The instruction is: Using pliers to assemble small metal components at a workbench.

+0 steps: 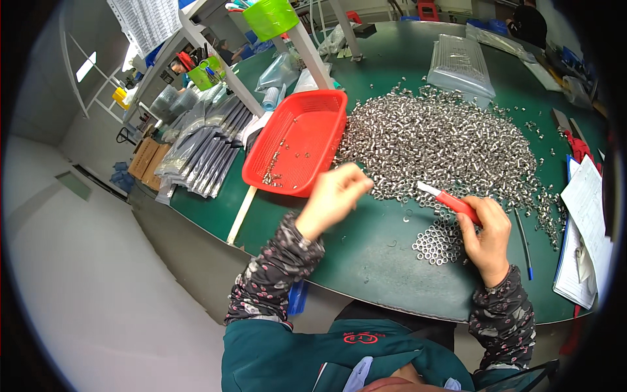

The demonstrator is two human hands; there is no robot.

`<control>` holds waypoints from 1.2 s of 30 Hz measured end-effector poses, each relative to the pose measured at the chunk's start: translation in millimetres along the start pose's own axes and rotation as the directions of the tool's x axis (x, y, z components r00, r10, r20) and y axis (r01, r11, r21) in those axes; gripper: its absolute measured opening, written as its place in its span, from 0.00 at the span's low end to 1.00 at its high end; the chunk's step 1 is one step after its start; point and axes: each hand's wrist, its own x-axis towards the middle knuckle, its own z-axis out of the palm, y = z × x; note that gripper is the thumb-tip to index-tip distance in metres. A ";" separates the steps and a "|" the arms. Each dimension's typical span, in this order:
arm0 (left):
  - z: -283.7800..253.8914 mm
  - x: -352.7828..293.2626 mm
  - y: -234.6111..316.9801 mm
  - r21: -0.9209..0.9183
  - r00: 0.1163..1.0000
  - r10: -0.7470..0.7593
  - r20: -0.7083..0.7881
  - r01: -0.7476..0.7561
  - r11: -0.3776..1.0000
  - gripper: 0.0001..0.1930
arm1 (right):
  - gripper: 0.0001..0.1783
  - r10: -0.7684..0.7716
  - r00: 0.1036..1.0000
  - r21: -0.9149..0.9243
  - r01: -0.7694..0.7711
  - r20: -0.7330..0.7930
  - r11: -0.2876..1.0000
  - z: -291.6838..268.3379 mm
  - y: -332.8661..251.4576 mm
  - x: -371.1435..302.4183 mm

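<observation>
My right hand [488, 235] is wrapped round the red handle of a small knife [457, 204]. Its pale blade points left over the near edge of a big heap of small shiny metal rings [437, 144]. Below the blade, a flat cluster of rings [439, 243] lies in a single layer beside my right fingers. My left hand [335, 199] is closed, slightly blurred, with thumb and fingertips together; anything between them is too small to make out. It hovers by the near right corner of a red plastic basket [261, 178], which holds a few scattered metal pieces.
A pen [524, 245] and a clipboard with papers [578, 228] lie on the right of the green table [353, 261]. Stacked plastic-wrapped packs [206, 147] stand at the left, beside shelf posts. A bagged pack of clear tubes [460, 65] sits behind the heap. Other people are in the background.
</observation>
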 end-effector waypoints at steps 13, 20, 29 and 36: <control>39.3 10.5 3.8 0.473 0.962 0.256 0.100 -0.272 0.838 0.06 | 0.09 0.105 0.991 0.143 -0.092 -0.081 0.985 1.3 10.4 4.2; 60.6 19.1 -0.5 0.513 0.936 0.330 0.121 -0.344 0.787 0.06 | 0.09 0.085 0.994 0.126 -0.076 -0.068 0.989 0.3 9.0 0.7; 65.8 27.7 -1.9 0.548 0.918 0.363 0.161 -0.389 0.740 0.07 | 0.09 0.073 0.996 0.112 -0.066 -0.055 0.992 1.8 9.8 1.6; 57.5 35.3 7.9 -0.431 0.989 -0.063 0.136 0.116 0.895 0.07 | 0.08 0.071 0.995 0.134 -0.062 -0.068 0.989 -0.3 6.7 2.5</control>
